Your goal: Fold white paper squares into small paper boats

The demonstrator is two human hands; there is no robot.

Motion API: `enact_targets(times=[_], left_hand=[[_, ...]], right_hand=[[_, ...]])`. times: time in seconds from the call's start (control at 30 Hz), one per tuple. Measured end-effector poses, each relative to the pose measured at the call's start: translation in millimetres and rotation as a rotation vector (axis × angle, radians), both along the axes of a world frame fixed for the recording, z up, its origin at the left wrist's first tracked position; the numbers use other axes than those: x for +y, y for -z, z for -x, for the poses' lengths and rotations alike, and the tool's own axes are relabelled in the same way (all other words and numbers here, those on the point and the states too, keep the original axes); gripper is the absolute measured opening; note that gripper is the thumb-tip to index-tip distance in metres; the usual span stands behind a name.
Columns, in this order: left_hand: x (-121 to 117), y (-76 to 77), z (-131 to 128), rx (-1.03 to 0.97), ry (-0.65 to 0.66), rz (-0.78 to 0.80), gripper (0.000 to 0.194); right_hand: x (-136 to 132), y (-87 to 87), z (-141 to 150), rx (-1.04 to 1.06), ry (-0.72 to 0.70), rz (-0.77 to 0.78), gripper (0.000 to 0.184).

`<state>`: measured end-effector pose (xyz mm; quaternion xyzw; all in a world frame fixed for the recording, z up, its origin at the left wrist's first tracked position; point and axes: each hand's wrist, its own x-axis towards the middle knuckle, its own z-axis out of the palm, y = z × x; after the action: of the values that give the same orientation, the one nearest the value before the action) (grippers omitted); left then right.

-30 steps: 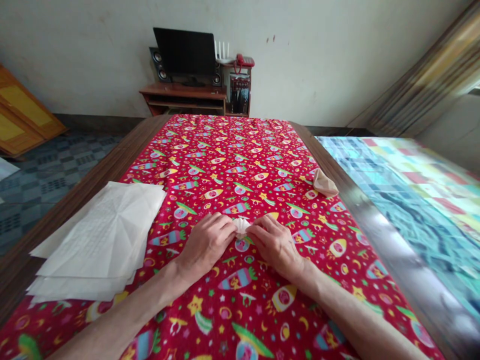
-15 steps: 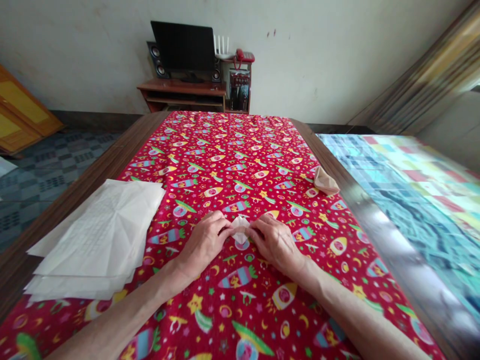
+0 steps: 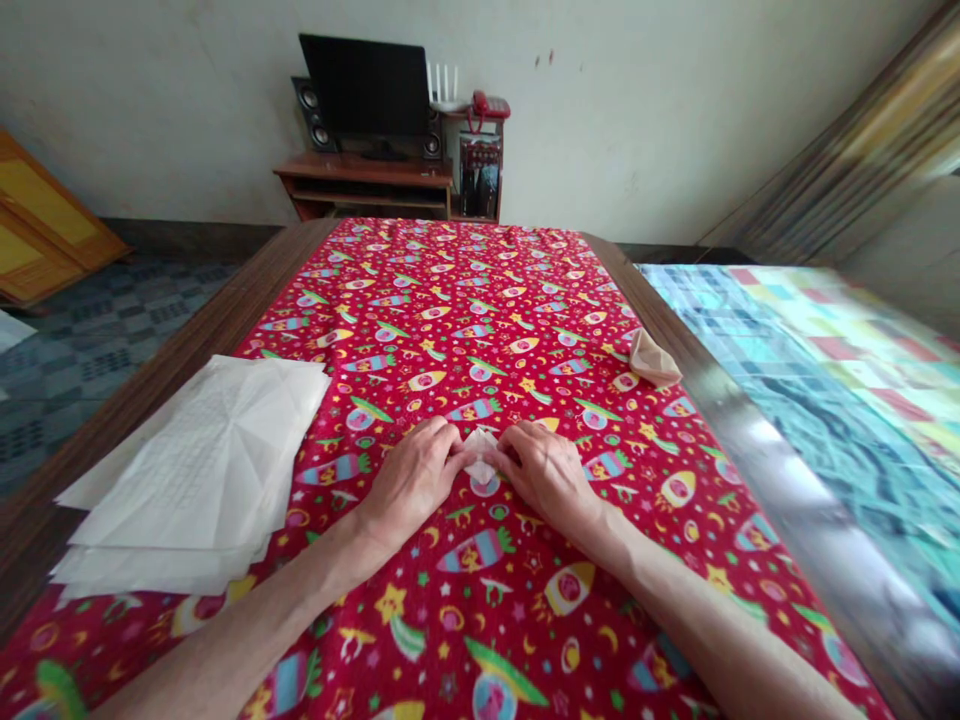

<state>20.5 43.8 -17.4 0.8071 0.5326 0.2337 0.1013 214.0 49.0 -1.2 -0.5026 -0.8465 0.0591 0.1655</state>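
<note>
A small folded piece of white paper (image 3: 481, 442) lies between my hands at the middle of the red patterned cloth. My left hand (image 3: 418, 468) grips its left side, with thumb and fingers pressed together. From the other side my right hand (image 3: 551, 472) pinches the right edge, its knuckles facing up. The two thumbs nearly meet over the paper and cover part of it. Both forearms reach in from the bottom of the view, and both hands rest low on the cloth.
To the left lies a stack of creased off-white paper sheets (image 3: 195, 460). A folded beige paper piece (image 3: 652, 360) sits near the right edge of the red cloth (image 3: 450, 300). Beyond the table stand a desk (image 3: 360, 172) and a monitor (image 3: 365, 95). A bed (image 3: 817, 380) adjoins the right side.
My thumbs have drawn slightly closer together over the folded paper, and less of it shows between them. The paper stack and the beige piece stay where they were.
</note>
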Motion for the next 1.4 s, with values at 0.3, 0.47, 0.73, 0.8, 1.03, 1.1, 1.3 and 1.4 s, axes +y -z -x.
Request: enact_targets(times=[0.3, 0.47, 0.73, 0.8, 1.03, 1.1, 1.3, 1.4], left_hand=[[4, -2.5, 12, -0.172, 0.032, 0.01, 0.009], [14, -10.0, 6, -0.115, 0.051, 0.027, 0.013], [20, -16.0, -5, -0.28, 0.074, 0.142, 0.009], [18, -20.3, -7, -0.349, 0.101, 0.16, 0.007], [13, -38.8, -8, -0.494, 0.068, 0.214, 0.013], [13, -39.3, -5, -0.541, 0.023, 0.219, 0.015], [22, -27.7, 13, -0.618, -0.171, 0.208, 0.021], [25, -23.7, 19, -0.619, -0.192, 0.218, 0.022]], right_hand=[[-5, 9.9, -3, 0.111, -0.024, -0.04, 0.018], [-7, 12.5, -10, 0.248, -0.089, 0.012, 0.014], [3, 7.6, -5, 0.538, -0.011, 0.118, 0.016], [6, 7.1, 0, 0.616, -0.002, 0.204, 0.015], [11, 5.4, 0, 0.953, 0.034, 0.466, 0.025], [12, 6.6, -3, 1.006, 0.052, 0.461, 0.027], [21, 7.6, -18, 0.922, 0.174, 0.271, 0.029], [22, 3.9, -23, 0.799, 0.222, 0.18, 0.028]])
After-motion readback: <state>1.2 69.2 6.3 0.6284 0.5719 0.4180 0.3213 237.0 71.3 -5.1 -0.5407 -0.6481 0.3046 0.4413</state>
